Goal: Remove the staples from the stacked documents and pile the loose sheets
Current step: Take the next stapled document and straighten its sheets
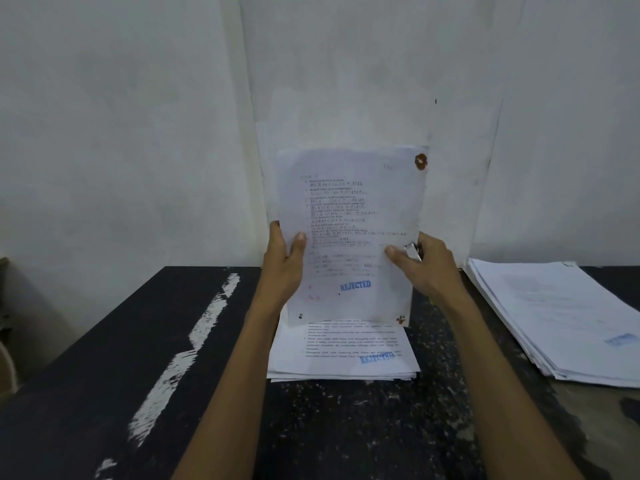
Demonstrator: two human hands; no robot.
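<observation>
1. Hands: two, bare, both raised above the desk [214, 393], forearms reaching in from the lower edge of the view.
2. Left hand [282, 261]: gripped the left edge of the document [349, 230], thumb laid on the printed face, fingers behind the paper.
3. Right hand [424, 268]: gripped the right edge at about the same height, thumb on the face. A small shiny metal object [412, 251] was held in this hand against the paper's edge; its kind could not be told.
4. Document: held upright with a slight tilt, printed face toward the camera, above the centre pile [343, 355]. Its lower edge overlapped that pile in view; whether the two touched could not be told, nor could the number of sheets held.
5. Marks on the document: a blue REJECTED stamp [355, 285] low on the page; a rust-brown stain [420, 161] at the upper right corner; a smaller brown mark at the lower right corner; dark specks at the lower left corner.
6. Centre pile: lay flat on the desk between the forearms, top sheet printed, with a blue stamp at its lower right and its edges not squared.
7. Right pile [561, 317]: thicker, lay at the desk's right side, well apart from the centre pile, set at an angle with its sheets fanned.
8. Desk: dark and speckled, with a ragged white streak [194, 341] along its left half.
9. Wall [121, 116]: pale, standing directly behind the desk.
</observation>
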